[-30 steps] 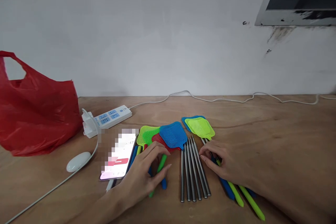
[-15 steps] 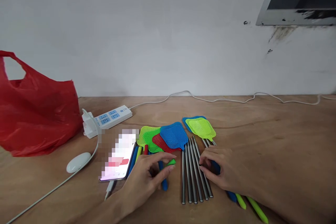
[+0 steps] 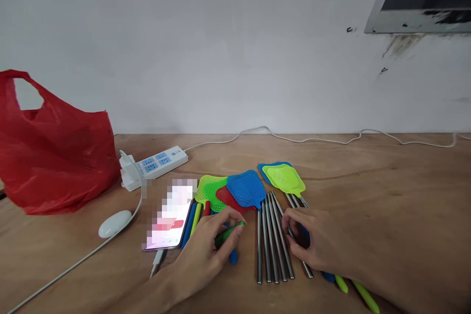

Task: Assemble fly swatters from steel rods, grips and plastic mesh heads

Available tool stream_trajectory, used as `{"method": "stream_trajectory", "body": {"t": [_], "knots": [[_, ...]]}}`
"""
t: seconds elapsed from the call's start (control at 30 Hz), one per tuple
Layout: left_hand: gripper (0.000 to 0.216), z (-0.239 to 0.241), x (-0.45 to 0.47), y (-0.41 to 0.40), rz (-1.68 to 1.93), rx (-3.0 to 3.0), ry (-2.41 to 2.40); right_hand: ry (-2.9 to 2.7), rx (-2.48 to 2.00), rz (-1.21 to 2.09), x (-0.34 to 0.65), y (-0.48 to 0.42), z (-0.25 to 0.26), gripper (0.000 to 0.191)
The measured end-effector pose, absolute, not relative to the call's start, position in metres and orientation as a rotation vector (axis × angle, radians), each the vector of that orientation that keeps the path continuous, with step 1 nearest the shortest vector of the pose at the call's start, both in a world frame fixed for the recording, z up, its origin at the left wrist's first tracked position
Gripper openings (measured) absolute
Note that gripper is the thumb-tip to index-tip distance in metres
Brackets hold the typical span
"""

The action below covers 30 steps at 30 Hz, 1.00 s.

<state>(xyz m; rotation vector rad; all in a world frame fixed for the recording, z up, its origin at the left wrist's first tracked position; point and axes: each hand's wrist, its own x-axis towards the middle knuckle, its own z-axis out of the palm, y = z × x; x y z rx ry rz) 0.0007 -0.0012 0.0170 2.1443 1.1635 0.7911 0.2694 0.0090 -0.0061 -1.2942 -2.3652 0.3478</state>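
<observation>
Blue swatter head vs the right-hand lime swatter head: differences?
The blue swatter head tops a pile of a red head and green heads; the lime swatter head covers a second blue head. The blue one lies left of the steel rods, by the left hand; the lime one right, by the right hand. Both are flat mesh on the table.

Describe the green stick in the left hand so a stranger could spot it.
On the wooden table, find the row of bare metal rods in the middle. Just left of them, the left hand pinches a dark-green handle. The loose handles beside it are blue, red or yellow-green; it alone is gripped.
</observation>
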Motion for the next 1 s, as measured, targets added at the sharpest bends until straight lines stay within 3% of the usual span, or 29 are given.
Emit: {"method": "stream_trajectory", "body": {"t": [0.23, 0.5, 0.63, 0.77, 0.87, 1.0], "knots": [[0.021, 0.015, 0.000, -0.001, 0.827, 2.086, 1.156, -2.395, -1.375, 0.285, 0.269, 0.010, -0.008, 0.008], [0.020, 0.008, 0.000, -0.001, 0.839, 2.185, 1.207, -2.283, -1.294, 0.334, 0.270, 0.011, -0.010, 0.019], [0.022, 0.008, -0.002, 0.001, 0.830, 2.219, 1.161, -1.891, -1.200, 0.693, 0.271, 0.015, -0.009, 0.007], [0.026, 0.012, -0.002, 0.002, 0.796, 2.223, 1.133, -1.295, -1.170, 1.313, 0.271, 0.019, 0.007, 0.033], [0.026, 0.014, -0.002, 0.000, 0.722, 2.226, 1.144, -1.015, -1.105, 1.458, 0.269, 0.017, 0.017, 0.048], [0.024, 0.012, -0.003, -0.001, 0.745, 2.228, 1.173, -0.890, -0.987, 1.543, 0.267, 0.016, 0.015, 0.042]]}}
